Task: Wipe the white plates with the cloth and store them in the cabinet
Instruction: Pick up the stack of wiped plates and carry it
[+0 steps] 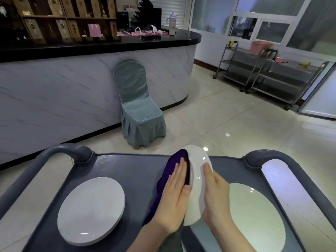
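Note:
A white plate [197,180] stands on edge above the grey cart tray [134,171], held upright between both hands. My left hand [172,199] lies flat with fingers together, pressing a purple cloth [172,166] against the plate's left face. My right hand [215,191] supports the plate's right face with its palm and fingers. A stack of white plates [91,210] rests on the tray to the left. Another white plate [254,217] lies flat on the tray at the right, partly hidden by my right forearm.
The cart has raised grey handles at its far left [71,149] and far right [269,154]. Beyond it stand a grey covered chair [138,106] against a marble-fronted counter [72,91], steel trolleys [269,73] at the back right, and tiled floor.

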{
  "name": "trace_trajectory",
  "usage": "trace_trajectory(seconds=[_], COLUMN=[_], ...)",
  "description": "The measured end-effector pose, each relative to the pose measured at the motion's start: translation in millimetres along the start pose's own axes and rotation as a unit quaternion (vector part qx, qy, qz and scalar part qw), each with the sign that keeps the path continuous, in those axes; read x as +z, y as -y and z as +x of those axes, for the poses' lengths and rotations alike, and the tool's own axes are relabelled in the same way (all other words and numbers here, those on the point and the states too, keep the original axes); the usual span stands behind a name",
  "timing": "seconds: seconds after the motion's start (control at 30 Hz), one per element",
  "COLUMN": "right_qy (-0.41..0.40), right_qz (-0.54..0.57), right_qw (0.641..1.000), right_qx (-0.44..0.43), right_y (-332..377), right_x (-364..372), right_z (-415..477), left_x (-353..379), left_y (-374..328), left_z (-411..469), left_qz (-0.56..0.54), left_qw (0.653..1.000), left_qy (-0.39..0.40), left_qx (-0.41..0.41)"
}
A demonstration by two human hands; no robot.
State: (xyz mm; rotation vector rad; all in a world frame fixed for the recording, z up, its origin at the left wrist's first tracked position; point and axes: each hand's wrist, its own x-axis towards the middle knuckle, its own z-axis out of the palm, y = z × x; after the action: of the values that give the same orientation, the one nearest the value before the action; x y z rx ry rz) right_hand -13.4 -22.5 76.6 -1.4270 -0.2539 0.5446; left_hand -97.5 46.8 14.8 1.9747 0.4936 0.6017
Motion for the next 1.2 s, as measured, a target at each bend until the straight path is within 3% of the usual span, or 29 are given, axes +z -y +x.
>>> trace_trajectory(seconds=[0.17, 0.27, 0.33, 0.4, 0.43, 0.53, 0.7, 0.77, 0.87, 1.0, 1.1, 1.2], right_qy=[0.005, 0.042, 0.093, 0.137, 0.169, 0.274, 0.444, 0.470, 0.371, 0.331, 0.302, 0.282], right_qz=[-0.086, -0.229, -0.310, -0.386, -0.415, -0.442, -0.507, -0.517, -0.541, -0.553, -0.463, -0.428], right_qw=[0.996, 0.962, 0.915, 0.849, 0.813, 0.718, 0.619, 0.632, 0.681, 0.746, 0.829, 0.858], right_qx=[-0.032, -0.140, -0.239, -0.333, -0.373, -0.463, -0.403, -0.335, -0.326, -0.170, -0.082, -0.030], right_y=[-9.4, -22.1, -36.9, -52.1, -61.6, -86.0, -86.7, -92.0, -109.3, -126.5, -138.2, -157.6], right_x=[4.8, 10.1, 18.9, 27.8, 31.9, 44.1, 77.5, 89.6, 100.1, 119.2, 138.8, 152.9], right_z=[-0.5, -2.2, -7.4, -11.1, -12.0, -17.7, -23.4, -18.6, -3.8, 6.9, 5.1, 3.0], left_x=[-32.1, -57.9, -76.2, -90.6, -98.2, -113.7, -137.7, -148.9, -167.3, -191.6, -202.9, -211.2], left_y=[45.6, 46.9, 31.2, 14.8, 8.1, 4.2, 35.0, 52.1, 78.4, 110.0, 126.8, 137.1], left_z=[-1.4, -10.1, -13.6, -13.9, -16.3, -30.2, -61.8, -73.4, -91.3, -113.8, -124.1, -131.0], left_qz=[0.052, 0.025, -0.136, -0.316, -0.354, -0.335, -0.343, -0.343, -0.348, -0.336, -0.312, -0.249], left_qw=[0.986, 0.969, 0.939, 0.886, 0.874, 0.873, 0.831, 0.817, 0.797, 0.788, 0.803, 0.835], left_qy=[0.035, -0.056, -0.135, -0.162, -0.168, -0.215, -0.285, -0.311, -0.334, -0.354, -0.348, -0.326], left_qx=[-0.156, -0.239, -0.286, -0.298, -0.287, -0.281, -0.332, -0.343, -0.364, -0.375, -0.369, -0.366])
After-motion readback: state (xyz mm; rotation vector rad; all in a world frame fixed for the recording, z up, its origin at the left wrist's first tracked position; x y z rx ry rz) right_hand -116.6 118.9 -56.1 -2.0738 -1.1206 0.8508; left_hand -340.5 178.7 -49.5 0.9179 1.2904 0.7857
